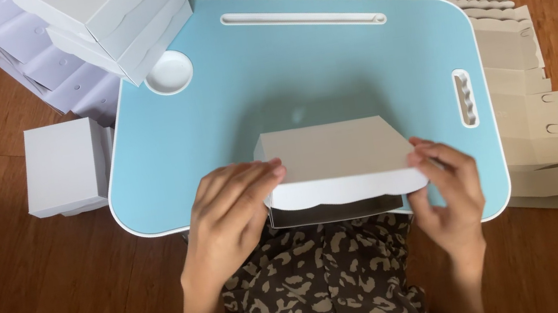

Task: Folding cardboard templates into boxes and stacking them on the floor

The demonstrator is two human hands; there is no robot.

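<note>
Both hands pinch the cardboard box: left hand and right hand grip its scalloped flap over the blue lap desk; I'd press evenly along that edge

Both forearms rise from the bottom of the frame, slightly left and right of centre, bare to the wrist. The left hand lies back up in the lower middle, fingers together and stretched up to the right, tips pressed flat. The right hand sits lower right of centre, its fingers curled leftward, thumb tucked under in a pinch.
</note>
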